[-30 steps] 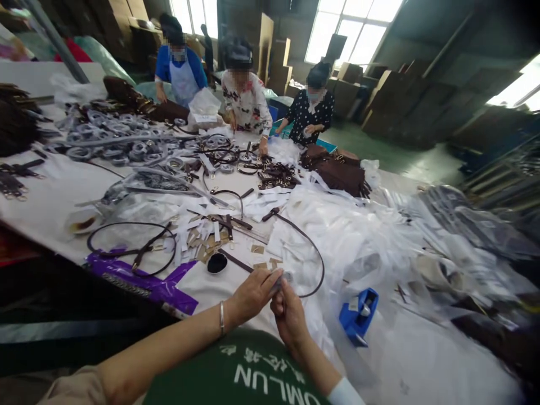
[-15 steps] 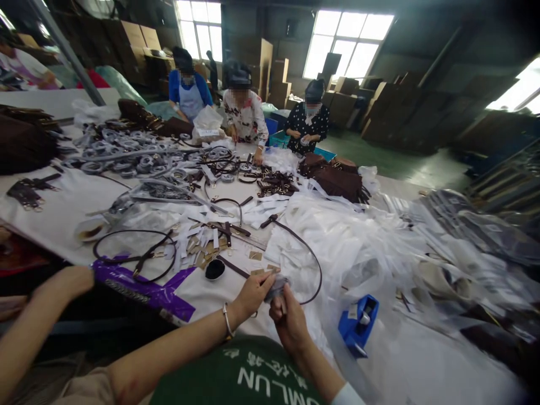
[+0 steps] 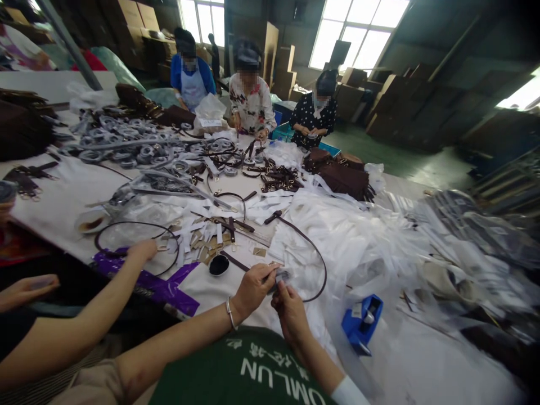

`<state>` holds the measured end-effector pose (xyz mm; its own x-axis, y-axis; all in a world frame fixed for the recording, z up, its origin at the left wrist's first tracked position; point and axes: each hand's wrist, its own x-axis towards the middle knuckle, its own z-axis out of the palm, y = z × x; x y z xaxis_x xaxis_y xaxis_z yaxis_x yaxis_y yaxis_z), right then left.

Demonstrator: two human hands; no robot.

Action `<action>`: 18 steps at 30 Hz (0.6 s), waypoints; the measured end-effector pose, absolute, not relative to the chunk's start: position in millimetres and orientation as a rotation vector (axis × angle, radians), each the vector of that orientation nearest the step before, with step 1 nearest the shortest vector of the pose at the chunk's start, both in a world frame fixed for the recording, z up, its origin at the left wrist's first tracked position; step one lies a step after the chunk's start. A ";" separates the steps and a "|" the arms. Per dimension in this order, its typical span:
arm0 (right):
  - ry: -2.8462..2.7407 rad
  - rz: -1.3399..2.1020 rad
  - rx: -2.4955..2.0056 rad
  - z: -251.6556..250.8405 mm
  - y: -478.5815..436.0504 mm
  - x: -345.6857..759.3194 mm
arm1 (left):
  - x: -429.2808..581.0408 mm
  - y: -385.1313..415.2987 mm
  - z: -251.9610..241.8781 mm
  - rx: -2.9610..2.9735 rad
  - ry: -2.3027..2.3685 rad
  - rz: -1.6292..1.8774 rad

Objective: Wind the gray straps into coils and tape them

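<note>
My left hand point(image 3: 252, 289) and my right hand point(image 3: 288, 308) meet just above the white table's point(image 3: 63, 191) near edge, both pinched on a small greyish piece point(image 3: 282, 277) that I cannot make out clearly. A silver bangle sits on my left wrist. A thin dark brown strap point(image 3: 310, 247) loops on the table right behind my hands. A small black round item point(image 3: 219, 264) lies just left of my left hand, among scattered paper tags point(image 3: 202, 236).
A blue tape dispenser point(image 3: 361, 323) stands right of my hands. A neighbour's arm point(image 3: 84, 320) reaches in from the left to a black strap loop point(image 3: 135, 244) over purple film point(image 3: 156, 287). White plastic bags point(image 3: 358, 236) pile to the right. Three people work at the far end.
The neighbour's arm on the left has stretched further onto the table, up to the black strap loop. My two hands stay together on the small piece; the view shifted slightly.
</note>
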<state>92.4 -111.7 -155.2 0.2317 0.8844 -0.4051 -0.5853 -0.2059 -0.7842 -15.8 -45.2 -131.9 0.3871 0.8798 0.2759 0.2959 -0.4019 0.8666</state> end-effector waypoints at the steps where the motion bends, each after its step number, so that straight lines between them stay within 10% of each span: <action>1: -0.338 1.363 -1.146 -156.1 -111.5 92.5 | -15.8 -44.7 -133.9 1.944 1.006 1.002; 18: -0.183 1.196 -1.266 -154.0 -120.9 97.6 | -15.7 -52.9 -127.4 2.274 0.892 0.867</action>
